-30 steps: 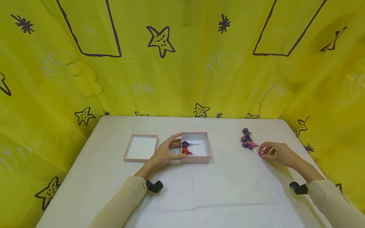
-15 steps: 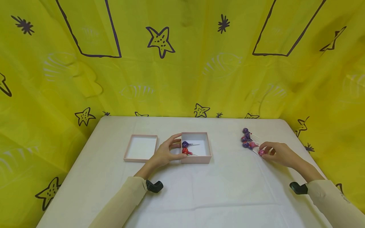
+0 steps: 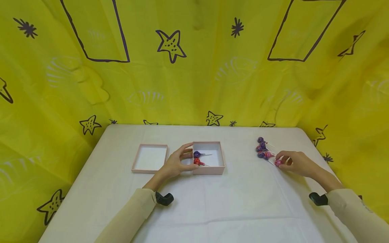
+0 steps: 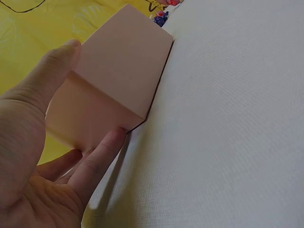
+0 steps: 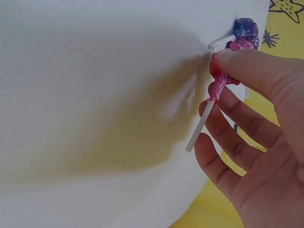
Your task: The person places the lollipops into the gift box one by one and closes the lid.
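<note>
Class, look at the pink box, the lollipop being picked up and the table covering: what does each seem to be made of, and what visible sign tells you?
Pink box: probably matte card; flat thin walls, sharp folded edges, no shine.
Lollipop: crinkled glossy wrapper, likely plastic film, on a plain white stick of paper or plastic; which one cannot be told.
Table covering: looks like woven white cloth; a fine grid texture shows in both wrist views.

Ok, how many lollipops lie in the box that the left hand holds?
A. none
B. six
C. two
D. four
C: in the head view the box gripped by the left hand holds one purple lollipop and one red lollipop; the other lollipops lie on the table by the right hand.
</note>
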The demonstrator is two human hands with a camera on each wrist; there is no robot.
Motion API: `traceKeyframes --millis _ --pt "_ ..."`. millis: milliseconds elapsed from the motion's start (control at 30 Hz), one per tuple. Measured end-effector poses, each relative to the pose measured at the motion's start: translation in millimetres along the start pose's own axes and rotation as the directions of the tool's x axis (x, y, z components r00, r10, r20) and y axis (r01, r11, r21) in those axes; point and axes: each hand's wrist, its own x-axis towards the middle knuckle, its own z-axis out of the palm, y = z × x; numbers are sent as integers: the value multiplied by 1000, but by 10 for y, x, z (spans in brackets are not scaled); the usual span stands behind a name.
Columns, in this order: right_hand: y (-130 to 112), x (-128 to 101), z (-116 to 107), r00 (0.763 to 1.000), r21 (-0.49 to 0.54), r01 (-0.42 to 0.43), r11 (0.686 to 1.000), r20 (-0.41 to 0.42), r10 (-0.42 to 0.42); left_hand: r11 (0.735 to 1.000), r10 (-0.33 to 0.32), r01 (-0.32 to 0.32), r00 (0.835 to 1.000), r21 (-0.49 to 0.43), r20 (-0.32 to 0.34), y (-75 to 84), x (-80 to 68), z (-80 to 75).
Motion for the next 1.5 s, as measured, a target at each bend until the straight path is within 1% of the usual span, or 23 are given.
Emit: traceKeyframes --millis 167,267,467,667,767,900,967,1067,1167,1267,1367,1500 --pt "-52 20 -78 999 12 -7 1000 45 6 1000 -1 1 1000 6 -1 -12 -4 6" --pt "-89 34 -144 999 16 -1 1000 43 1 1000 -5 5 1000 8 -1 -9 -8 7" --pt "-165 69 -291 999 21 38 999 6 -38 1000 -9 9 1000 3 0 12 -8 9" --pt "-286 159 -441 997 4 73 997 -22 -73 1000 -10 10 1000 -6 -3 8 -1 6" --pt "-354 200 -500 991 -10 117 993 -60 -117 1000 -9 9 1000 -4 -1 8 1 11" --pt "-436 272 -569 977 -23 177 984 -113 -179 1000 -11 11 1000 -2 -1 13 -3 14" --pt "-471 313 -605 974 -22 188 982 -122 -189 1000 -15 15 1000 -4 -2 15 -6 13" --pt "-544 375 -672 979 -17 174 985 -107 -175 1000 -17 17 1000 -6 -3 20 -7 12" --pt "-644 433 -747 988 -4 138 990 -70 -138 1000 -15 15 1000 -8 -2 23 -5 12" --pt "-745 499 -803 992 7 116 993 -43 -115 1000 -13 13 1000 -10 -2 20 -8 11" --pt "-842 565 -840 993 8 117 993 -29 -116 1000 -14 14 1000 -10 -3 19 -11 12" --pt "-958 652 -861 990 6 142 990 -21 -142 1000 -15 15 1000 -10 -4 20 -15 13"
